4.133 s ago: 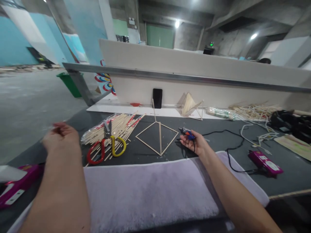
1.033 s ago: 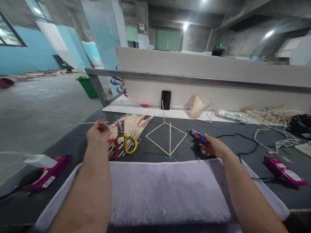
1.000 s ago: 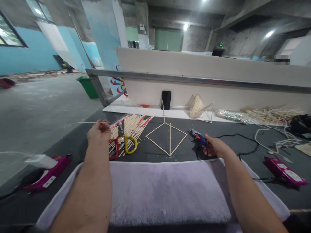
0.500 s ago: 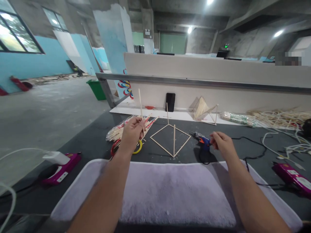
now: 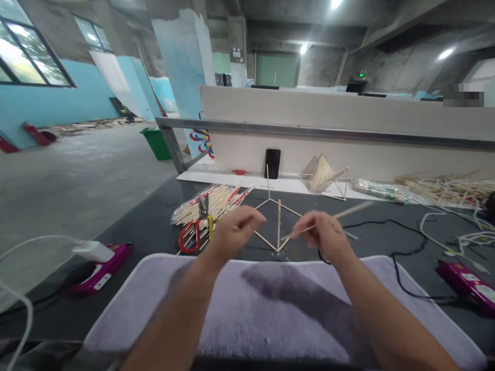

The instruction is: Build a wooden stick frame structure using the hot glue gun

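My right hand (image 5: pixel 324 236) pinches a thin wooden stick (image 5: pixel 351 210), slightly blurred, which slants up to the right. Across from it, my left hand (image 5: pixel 237 232) has its fingers drawn together, and nothing shows in them. Between and behind both hands lies a diamond-shaped stick frame (image 5: pixel 288 207) on the dark table, with one upright stick (image 5: pixel 279 224) at its near corner and another upright stick (image 5: pixel 267 181) at its far corner. The left hand covers the frame's left corner; the right hand hides its right corner and most of the glue gun.
Left of the frame are scissors (image 5: pixel 189 237) with red and yellow handles and a bag of sticks (image 5: pixel 216 203). A phone (image 5: pixel 273 164) and a stick pyramid (image 5: pixel 323 174) stand at the back. Purple power strips (image 5: pixel 101 269) flank the lilac mat (image 5: pixel 232 309). Black cable (image 5: pixel 402 229) runs right.
The stick has passed from my left hand to my right. My right hand has come inward from beside the glue gun; my left has moved right and lower, uncovering the scissors.
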A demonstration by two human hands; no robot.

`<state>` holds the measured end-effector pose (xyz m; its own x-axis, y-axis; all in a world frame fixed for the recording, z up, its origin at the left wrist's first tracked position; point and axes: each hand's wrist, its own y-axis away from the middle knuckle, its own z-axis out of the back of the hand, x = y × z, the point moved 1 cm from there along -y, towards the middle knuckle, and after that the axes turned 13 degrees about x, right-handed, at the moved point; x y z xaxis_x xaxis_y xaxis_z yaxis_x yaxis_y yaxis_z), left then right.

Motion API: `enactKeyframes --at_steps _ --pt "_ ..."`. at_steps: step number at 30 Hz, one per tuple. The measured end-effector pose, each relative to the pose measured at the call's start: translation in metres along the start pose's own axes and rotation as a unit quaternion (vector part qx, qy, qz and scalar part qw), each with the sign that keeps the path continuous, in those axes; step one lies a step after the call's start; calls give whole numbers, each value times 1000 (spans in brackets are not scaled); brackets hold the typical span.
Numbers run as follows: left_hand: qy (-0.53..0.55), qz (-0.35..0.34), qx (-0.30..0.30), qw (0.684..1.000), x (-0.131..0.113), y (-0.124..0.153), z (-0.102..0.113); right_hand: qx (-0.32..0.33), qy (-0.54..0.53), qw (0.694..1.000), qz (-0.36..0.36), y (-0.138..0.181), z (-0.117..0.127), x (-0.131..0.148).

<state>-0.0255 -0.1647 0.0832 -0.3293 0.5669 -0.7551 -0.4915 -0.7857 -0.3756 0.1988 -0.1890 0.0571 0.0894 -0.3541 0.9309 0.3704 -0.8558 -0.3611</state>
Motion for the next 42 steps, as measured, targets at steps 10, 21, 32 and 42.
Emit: enactKeyframes --at_steps 10,21,32,42 --pt "-123 205 -164 957 118 -27 28 -149 0 967 -208 -1 61 -68" --pt "-147 212 -280 925 150 -3 61 -131 84 965 -212 -2 51 -71" --pt "28 166 -375 912 159 -2 62 -70 122 968 -206 -1 37 -85" --pt "221 141 -594 760 144 -12 130 -55 219 956 -186 3 41 -91"
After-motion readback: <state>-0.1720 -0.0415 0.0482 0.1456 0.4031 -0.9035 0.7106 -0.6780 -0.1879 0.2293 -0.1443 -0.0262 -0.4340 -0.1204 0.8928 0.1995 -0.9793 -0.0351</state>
